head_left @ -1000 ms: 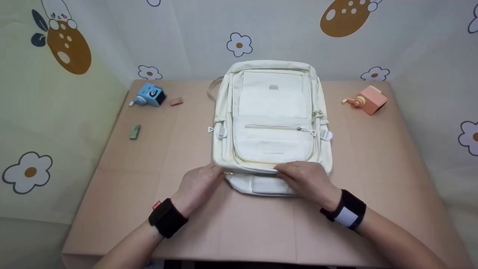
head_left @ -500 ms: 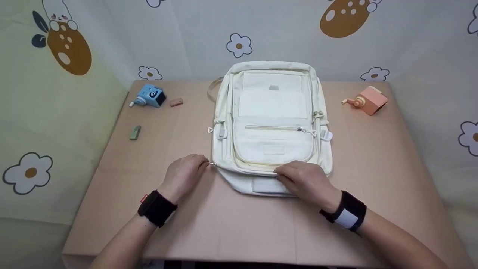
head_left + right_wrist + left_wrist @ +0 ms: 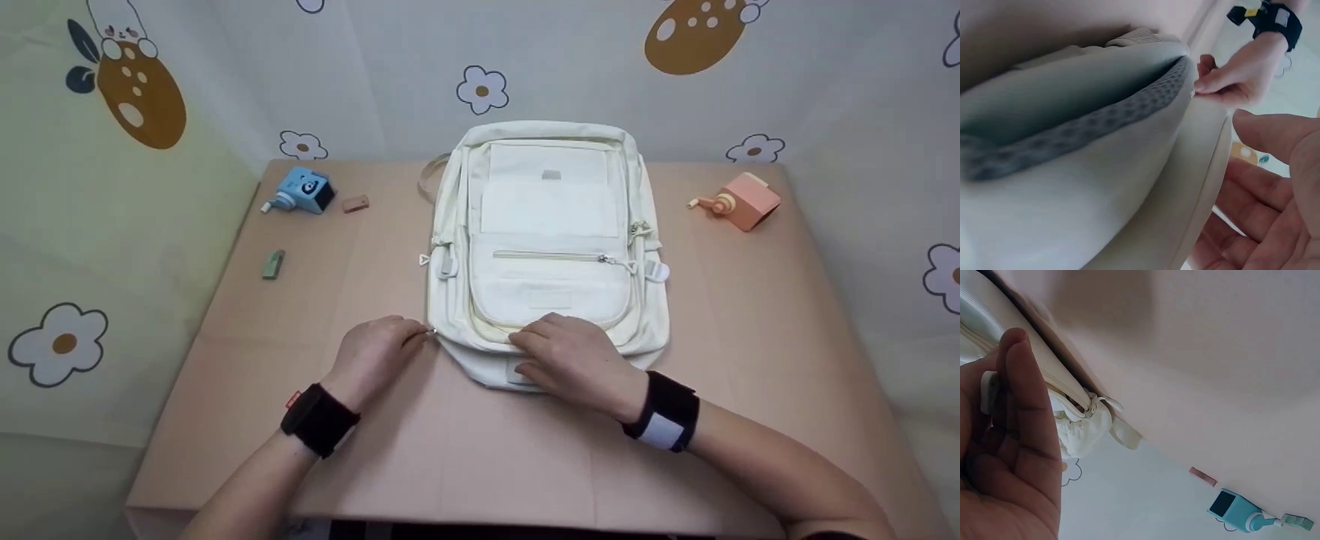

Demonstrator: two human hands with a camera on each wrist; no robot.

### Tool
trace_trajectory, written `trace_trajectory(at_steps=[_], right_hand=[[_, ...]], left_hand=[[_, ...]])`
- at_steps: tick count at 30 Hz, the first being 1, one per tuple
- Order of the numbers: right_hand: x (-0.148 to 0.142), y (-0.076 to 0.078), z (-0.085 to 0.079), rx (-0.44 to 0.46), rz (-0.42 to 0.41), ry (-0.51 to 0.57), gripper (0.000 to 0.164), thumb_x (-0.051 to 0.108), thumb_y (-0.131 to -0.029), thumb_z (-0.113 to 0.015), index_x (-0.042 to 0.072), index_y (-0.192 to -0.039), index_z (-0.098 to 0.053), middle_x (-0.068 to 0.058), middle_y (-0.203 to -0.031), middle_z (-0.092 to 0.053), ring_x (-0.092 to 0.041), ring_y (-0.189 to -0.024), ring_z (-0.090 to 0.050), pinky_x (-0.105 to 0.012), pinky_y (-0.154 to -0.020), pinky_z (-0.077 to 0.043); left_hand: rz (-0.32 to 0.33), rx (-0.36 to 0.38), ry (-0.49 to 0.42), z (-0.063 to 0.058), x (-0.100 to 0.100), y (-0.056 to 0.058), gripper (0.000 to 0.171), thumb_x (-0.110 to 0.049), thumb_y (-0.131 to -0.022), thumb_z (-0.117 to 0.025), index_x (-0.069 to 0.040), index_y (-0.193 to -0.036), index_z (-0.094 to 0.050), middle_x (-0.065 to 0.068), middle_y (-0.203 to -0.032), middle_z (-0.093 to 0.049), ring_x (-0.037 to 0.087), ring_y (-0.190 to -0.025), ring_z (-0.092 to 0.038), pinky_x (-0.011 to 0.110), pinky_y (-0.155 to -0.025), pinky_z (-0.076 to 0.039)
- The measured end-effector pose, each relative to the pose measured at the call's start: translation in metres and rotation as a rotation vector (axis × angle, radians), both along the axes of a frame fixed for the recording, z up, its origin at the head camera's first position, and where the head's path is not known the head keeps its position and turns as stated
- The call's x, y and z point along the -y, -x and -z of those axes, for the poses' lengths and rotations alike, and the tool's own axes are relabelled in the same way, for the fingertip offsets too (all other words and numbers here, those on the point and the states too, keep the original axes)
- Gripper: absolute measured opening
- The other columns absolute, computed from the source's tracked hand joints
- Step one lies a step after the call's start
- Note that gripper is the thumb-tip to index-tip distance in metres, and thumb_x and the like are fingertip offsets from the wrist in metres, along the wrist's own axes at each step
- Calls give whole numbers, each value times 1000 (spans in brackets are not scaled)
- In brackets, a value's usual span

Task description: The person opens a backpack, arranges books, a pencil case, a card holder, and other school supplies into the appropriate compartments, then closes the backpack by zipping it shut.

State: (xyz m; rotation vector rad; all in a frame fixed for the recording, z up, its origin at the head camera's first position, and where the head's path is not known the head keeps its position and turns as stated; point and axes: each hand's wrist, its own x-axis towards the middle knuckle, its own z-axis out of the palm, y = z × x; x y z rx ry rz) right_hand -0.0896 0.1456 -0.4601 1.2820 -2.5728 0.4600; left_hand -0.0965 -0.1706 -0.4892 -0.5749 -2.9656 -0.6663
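Observation:
A cream backpack (image 3: 551,202) lies on the table with its front pocket facing up and its base toward me. At its lower left corner my left hand (image 3: 375,352) pinches a zipper pull; the pale pull tab (image 3: 988,391) shows between thumb and fingers in the left wrist view. My right hand (image 3: 581,364) touches the bottom edge of the bag, its fingers spread loosely over the rim. In the right wrist view, its thumb stands apart from the fingers (image 3: 1247,202), beside the bag's edge. A padded grey opening (image 3: 1089,126) gapes along the base there.
A blue crank pencil sharpener (image 3: 304,190) stands at the back left, with a small pink eraser (image 3: 355,204) beside it. Nearer lies a green eraser (image 3: 273,265). An orange crank sharpener (image 3: 746,201) sits back right. Patterned cloth walls (image 3: 390,75) enclose the table.
My left hand has moved left and away from me, bringing the zipper slider from the bottom edge to the lower left corner. My right hand has shifted left along the base.

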Motion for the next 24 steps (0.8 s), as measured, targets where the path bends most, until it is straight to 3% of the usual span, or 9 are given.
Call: trace_trajectory(at_steps=[7, 13, 24], right_hand=[[12, 4, 5, -104, 23, -109, 17, 13, -92, -72, 10, -108, -73, -2, -92, -68, -22, -80, -63, -34, -61, -52], [11, 4, 6, -85, 30, -143, 28, 5, -90, -69, 10, -118, -73, -1, -99, -74, -21, -83, -69, -35, -58, -54], [9, 3, 7, -78, 20, -99, 27, 4, -89, -69, 15, -113, -75, 3, -98, -76, -17, -77, -71, -35, -54, -53]], left_hand=[[-17, -55, 29, -1, -3, 1, 8, -14, -96, -71, -15, -98, -79, -1, -87, -72, 18, -80, -70, 38, -66, -56], [-25, -33, -9, -5, -1, 5, 7, -16, -97, -71, -14, -95, -78, 0, -87, -72, 19, -81, -70, 40, -68, -56], [-53, 7, 5, -11, 7, 30, 11, -17, -99, -68, -13, -97, -78, 2, -94, -75, 22, -89, -71, 43, -78, -56]])
